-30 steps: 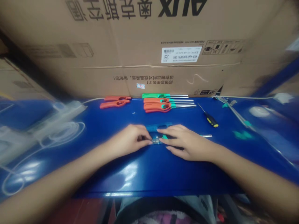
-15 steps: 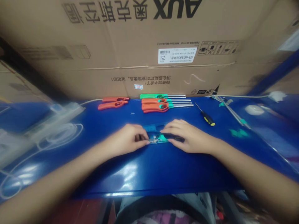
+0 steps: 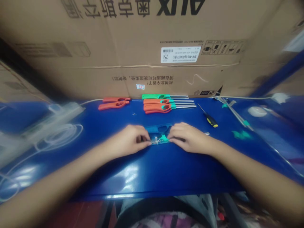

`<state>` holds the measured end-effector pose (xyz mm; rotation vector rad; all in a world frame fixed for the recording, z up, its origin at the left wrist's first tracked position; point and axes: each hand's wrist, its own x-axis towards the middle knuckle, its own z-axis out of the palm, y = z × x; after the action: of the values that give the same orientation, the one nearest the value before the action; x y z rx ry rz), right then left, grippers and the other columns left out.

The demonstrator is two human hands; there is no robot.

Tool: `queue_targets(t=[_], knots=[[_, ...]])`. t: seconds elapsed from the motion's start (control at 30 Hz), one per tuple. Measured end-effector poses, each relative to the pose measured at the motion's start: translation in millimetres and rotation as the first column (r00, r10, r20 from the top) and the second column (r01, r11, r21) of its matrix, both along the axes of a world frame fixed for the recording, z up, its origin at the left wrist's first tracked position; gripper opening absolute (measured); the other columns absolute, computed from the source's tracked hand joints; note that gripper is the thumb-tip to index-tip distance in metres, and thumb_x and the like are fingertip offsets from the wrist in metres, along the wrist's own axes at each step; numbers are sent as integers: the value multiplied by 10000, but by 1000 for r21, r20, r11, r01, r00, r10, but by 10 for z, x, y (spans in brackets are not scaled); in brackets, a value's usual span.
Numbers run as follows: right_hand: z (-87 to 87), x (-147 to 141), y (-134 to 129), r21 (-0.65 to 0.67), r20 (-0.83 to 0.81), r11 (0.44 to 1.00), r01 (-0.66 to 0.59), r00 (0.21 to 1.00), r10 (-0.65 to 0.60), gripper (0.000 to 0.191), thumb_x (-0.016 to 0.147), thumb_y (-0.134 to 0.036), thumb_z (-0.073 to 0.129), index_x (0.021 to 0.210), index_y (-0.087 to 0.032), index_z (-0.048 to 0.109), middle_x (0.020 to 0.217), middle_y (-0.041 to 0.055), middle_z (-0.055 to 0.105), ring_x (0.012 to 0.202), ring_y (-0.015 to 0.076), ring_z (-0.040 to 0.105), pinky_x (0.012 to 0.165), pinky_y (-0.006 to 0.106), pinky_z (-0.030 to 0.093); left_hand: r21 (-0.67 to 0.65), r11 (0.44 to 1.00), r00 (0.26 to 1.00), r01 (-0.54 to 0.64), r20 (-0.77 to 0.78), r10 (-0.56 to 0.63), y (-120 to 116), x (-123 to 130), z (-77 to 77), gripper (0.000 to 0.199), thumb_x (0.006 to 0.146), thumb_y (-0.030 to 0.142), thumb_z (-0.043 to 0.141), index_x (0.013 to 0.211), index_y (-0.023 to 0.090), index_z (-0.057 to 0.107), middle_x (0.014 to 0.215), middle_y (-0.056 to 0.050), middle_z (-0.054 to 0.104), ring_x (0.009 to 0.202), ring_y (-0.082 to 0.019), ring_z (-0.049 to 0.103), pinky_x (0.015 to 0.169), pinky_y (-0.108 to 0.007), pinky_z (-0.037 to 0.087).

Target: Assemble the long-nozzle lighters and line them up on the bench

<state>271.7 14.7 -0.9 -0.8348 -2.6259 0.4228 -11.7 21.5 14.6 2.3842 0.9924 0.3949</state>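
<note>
A see-through blue lighter casing (image 3: 155, 129) lies low over the table in front of me, with small metal parts and a green trigger piece (image 3: 163, 138) showing inside. My left hand (image 3: 136, 138) closes its thumb and fingers on the casing's left end. At the other end, the thumb and fingers of my right hand (image 3: 181, 136) are pinched together on the casing, beside the green piece. My fingers hide both ends of it.
Several long-nosed lighters, orange (image 3: 158, 108) and green (image 3: 154, 96), lie at the back, left of a screwdriver (image 3: 211, 121). Two orange casings (image 3: 114, 105) rest farther left. Behind stands a cardboard sheet (image 3: 137, 57). White cable (image 3: 64, 136) coils at left; metal rods (image 3: 237, 115) lie right.
My right fingers have drawn closer together at the casing's right end, and more of the green piece shows. My left hand keeps its grip. The view has shifted slightly.
</note>
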Motion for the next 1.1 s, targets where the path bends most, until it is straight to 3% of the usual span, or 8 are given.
queue_targets(t=[0.2,0.33,0.47,0.67,0.8,0.93,1.03,1.1], knots=[[-90,-25,48,-77,-172,997,31,984,-43,107,968,-218,605,997,-193,705,995,68,682,935,190,637,872,349,511,-50,999,1000,-22,-1,22,40,-23,38,138,863,314,729,917,198,782,831,-20,700,627,-102,613,596,-214,485],[-109,31,116,36,-184,987,159,971,-150,301,989,-136,488,1181,-226,701,1182,115,641,1127,242,584,999,466,488,-75,994,995,-83,55,87,50,-24,77,246,858,384,737,1007,191,766,848,-25,716,669,-121,644,620,-223,521],[-103,119,174,70,-27,965,251,968,-250,286,948,-148,561,1156,-257,724,1310,123,582,1206,297,542,1011,553,467,43,997,998,-58,42,56,26,-19,97,259,878,379,716,1067,206,750,930,-31,705,711,-130,639,654,-242,535],[-59,122,175,-16,-57,957,289,956,-289,32,920,-211,628,898,-198,648,1115,98,632,1040,245,608,938,456,504,340,941,1000,-5,9,2,28,-26,66,271,978,362,592,1173,211,706,1140,-83,684,1049,-218,636,967,-387,521],[-16,27,120,-215,-236,918,334,894,-381,82,940,-265,578,893,-199,577,857,42,645,767,173,617,735,339,532,463,886,1000,-17,6,16,43,-25,52,334,991,313,570,1300,211,643,1312,-119,631,1215,-267,564,1072,-466,458],[51,-49,66,-615,-383,760,211,762,-522,166,904,-353,605,880,-201,542,820,15,633,692,140,641,667,302,557,561,828,999,-7,-23,24,49,-28,45,419,979,325,607,1391,248,591,1463,-119,554,1358,-322,467,1137,-548,375],[80,-60,41,-735,-363,666,126,756,-544,211,874,-378,642,940,-186,585,854,18,650,675,128,646,671,300,567,558,828,998,53,-49,-31,66,-44,13,403,982,337,616,1373,237,609,1330,-111,655,1250,-291,570,1075,-494,442],[66,-56,28,-727,-344,676,124,785,-514,244,889,-380,622,1022,-175,615,844,21,655,658,126,631,652,298,560,512,853,995,97,-51,-83,77,-56,-16,392,994,340,599,1366,215,614,1221,-103,704,1105,-245,650,979,-414,511]])
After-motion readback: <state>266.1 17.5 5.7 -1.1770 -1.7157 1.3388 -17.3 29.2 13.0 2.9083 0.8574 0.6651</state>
